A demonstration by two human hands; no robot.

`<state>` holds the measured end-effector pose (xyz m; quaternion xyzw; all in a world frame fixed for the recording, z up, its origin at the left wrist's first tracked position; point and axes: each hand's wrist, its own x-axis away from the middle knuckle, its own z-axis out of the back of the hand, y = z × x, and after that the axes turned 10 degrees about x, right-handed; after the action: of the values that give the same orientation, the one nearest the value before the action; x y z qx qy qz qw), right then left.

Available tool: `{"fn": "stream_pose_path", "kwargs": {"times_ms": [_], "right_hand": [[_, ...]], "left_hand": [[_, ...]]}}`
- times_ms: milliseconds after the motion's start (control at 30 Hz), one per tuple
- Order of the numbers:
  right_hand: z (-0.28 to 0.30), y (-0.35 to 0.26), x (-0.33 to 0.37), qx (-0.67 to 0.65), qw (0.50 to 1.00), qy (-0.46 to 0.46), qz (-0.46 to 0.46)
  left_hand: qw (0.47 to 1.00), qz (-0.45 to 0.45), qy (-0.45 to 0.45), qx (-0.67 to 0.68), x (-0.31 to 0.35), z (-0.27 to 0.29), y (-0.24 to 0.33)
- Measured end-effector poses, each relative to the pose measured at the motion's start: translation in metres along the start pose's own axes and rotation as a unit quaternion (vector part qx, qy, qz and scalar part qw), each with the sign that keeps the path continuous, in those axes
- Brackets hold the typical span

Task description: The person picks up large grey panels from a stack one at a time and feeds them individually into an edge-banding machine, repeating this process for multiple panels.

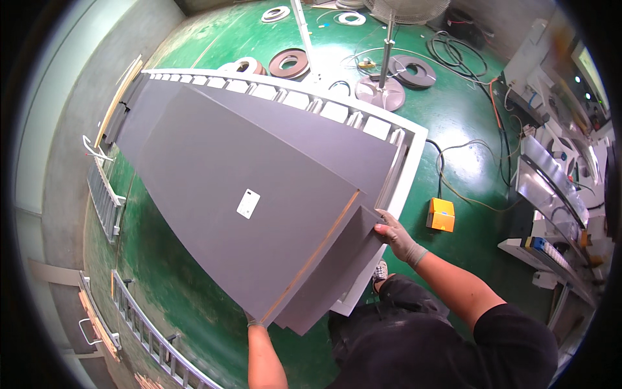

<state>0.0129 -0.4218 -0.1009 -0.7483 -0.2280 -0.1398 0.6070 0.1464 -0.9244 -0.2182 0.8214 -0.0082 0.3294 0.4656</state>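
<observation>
Long grey panels lie stacked on a white-framed roller table. The top panel [214,155] has a small white label [248,203] on its face and a thin brown strip [311,256] along its near end. Beneath it, the end of another grey panel [337,272] sticks out at an angle. My gloved right hand [395,236] grips that lower panel's right corner, thumb on top. At the top panel's near left corner is my left hand [253,320], mostly hidden under the panel with its fingers out of sight.
The white table frame [414,155] runs along the far and right sides. A pedestal fan [382,91], rolls of edge banding [289,63] and loose cables stand or lie beyond it. An orange box [441,215] sits on the green floor, machinery to the right, a metal ladder [155,340] lower left.
</observation>
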Motion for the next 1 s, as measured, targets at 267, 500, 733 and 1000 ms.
{"fn": "stream_pose_path", "kwargs": {"times_ms": [267, 500, 733, 1000], "right_hand": [[0.02, -0.039, -0.022, 0.307, 0.921, 0.153, 0.184], [-0.049, -0.114, -0.083, 0.286, 0.946, -0.013, 0.15], [-0.013, -0.106, -0.064, 0.174, 0.979, -0.036, 0.103], [0.038, -0.092, 0.046, 0.173, 0.983, -0.058, 0.013]], "left_hand": [[0.989, -0.084, 0.089, 0.079, 0.061, -0.095, 0.088], [0.958, -0.221, 0.118, -0.143, 0.093, -0.187, 0.099], [0.907, -0.249, 0.111, -0.322, 0.131, -0.202, 0.082], [0.968, -0.202, 0.039, -0.147, 0.195, -0.177, 0.025]]}}
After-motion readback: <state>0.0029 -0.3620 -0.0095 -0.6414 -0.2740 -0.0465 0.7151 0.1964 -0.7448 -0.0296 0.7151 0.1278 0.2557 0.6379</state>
